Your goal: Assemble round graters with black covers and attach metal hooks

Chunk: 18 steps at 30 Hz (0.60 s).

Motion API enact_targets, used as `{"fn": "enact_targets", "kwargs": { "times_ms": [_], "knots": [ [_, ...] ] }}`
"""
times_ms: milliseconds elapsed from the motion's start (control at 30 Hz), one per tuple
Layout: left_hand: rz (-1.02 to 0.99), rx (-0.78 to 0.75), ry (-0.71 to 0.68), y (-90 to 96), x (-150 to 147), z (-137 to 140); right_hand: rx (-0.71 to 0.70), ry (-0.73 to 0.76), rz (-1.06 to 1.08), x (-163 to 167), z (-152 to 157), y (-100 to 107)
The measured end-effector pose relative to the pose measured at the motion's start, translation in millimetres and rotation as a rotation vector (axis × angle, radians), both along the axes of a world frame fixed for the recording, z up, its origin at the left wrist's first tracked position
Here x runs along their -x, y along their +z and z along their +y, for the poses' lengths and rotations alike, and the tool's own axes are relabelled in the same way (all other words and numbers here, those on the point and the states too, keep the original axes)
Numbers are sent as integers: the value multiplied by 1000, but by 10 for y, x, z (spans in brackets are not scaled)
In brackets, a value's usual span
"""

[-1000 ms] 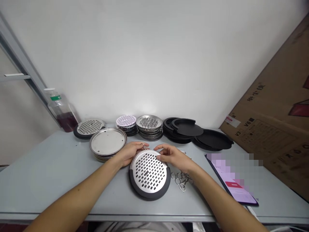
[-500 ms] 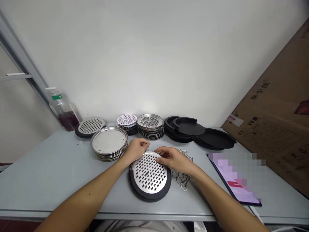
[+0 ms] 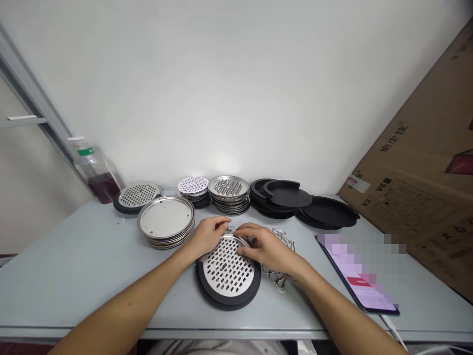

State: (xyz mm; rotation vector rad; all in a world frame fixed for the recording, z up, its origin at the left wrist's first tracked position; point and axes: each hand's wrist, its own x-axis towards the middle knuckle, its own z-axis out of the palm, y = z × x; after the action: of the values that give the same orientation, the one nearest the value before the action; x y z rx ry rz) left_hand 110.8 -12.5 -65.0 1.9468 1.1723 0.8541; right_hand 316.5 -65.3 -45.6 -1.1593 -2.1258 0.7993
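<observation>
**Small change at the far rim of the perforated disc (image 3: 229,276)**

Left of the disc stands a plate stack (image 3: 166,217). At its far-left edge, the left hand (image 3: 207,235) now reaches more over the rim than one second ago, fingertips by a wire piece (image 3: 231,230); the work seems centred there. Whether they pinch it, I cannot tell. The disc lies in a black holder (image 3: 229,301) on the counter (image 3: 92,266). At its far-right edge, the right hand (image 3: 268,248) bends over, thumb at the face, grip unclear.

I can't identify the tiny metal piece (image 3: 230,229) by the left hand (image 3: 210,236). The right hand (image 3: 265,245) partly hides the wire clips (image 3: 280,283), and the view's edge crops the cardboard box (image 3: 421,207)
</observation>
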Motion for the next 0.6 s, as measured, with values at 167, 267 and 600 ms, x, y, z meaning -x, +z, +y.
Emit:
{"fn": "enact_targets", "kwargs": {
  "times_ms": [167, 267, 600],
  "knots": [
    [67, -3, -170, 157, 201, -216, 81, 152, -37, -114, -115, 92],
    [236, 25, -375, 221, 358, -325, 110, 249, -74, -164, -185, 25],
    [373, -15, -570, 129, 548, -392, 64, 235, -61, -97, -254, -229]
  ]
}}
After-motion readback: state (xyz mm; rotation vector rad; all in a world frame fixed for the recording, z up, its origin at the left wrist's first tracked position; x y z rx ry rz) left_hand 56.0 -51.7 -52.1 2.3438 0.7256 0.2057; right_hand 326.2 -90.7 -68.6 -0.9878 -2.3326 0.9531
